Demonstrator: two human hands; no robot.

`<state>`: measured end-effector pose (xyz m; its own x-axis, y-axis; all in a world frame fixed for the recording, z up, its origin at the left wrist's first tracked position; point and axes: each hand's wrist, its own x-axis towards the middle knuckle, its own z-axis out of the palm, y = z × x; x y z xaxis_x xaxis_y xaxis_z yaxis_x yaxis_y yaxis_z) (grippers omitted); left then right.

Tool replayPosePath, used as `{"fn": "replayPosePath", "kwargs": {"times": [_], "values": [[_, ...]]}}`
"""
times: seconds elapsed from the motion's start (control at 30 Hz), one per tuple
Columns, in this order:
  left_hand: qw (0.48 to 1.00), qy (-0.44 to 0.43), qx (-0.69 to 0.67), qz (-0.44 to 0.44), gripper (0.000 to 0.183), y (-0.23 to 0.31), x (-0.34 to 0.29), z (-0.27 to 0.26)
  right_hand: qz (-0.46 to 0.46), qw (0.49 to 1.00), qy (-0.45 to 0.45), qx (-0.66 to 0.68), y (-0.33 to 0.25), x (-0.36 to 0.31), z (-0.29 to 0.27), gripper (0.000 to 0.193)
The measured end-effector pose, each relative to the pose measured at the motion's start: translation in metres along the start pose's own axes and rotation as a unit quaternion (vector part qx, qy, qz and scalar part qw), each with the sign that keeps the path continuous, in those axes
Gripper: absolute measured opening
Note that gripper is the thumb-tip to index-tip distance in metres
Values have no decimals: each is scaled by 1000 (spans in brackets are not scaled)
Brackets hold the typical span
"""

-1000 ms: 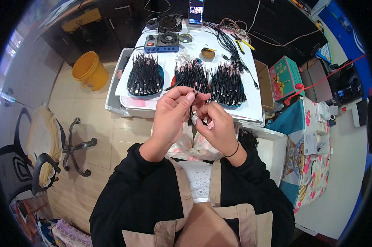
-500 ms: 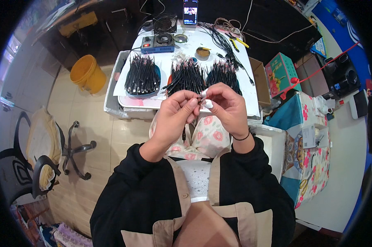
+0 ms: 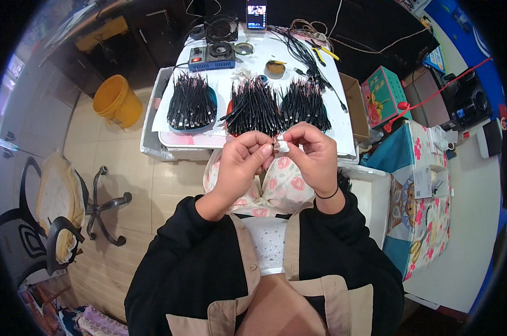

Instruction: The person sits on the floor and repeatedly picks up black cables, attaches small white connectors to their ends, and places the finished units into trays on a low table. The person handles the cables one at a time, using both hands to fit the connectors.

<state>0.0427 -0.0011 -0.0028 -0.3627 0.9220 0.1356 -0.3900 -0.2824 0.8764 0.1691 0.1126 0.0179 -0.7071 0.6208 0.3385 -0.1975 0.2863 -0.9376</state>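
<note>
My left hand and my right hand meet over my lap at the table's near edge, both closed in a pinch. Between their fingertips is the small end of a black cable, mostly hidden by the fingers. White wraps cover the tips of my right thumb and forefinger. Just beyond my hands lie three heaps of short black cables: a left bundle, a middle bundle and a right bundle. Many of them show bare or reddish wire ends.
On the white table stand a blue soldering pot with a dial, a small fan, a round tin, yellow-handled pliers and a lit phone. A yellow bucket and an office chair are to the left.
My hands have drawn slightly down toward me, and the fingertips stay together. The cable's lower end, seen hanging below my left hand before, no longer shows.
</note>
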Motion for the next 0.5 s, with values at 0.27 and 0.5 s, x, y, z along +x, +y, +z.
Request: {"fn": "replayPosePath", "kwargs": {"times": [0.27,0.5], "values": [[967,-53,-216,-124,15,8,1,-2,-12,994,-41,102,7,1,-5,9],[948,-101,-258,-155,17,9,0,-9,127,951,-87,267,13,0,-2,11]]}}
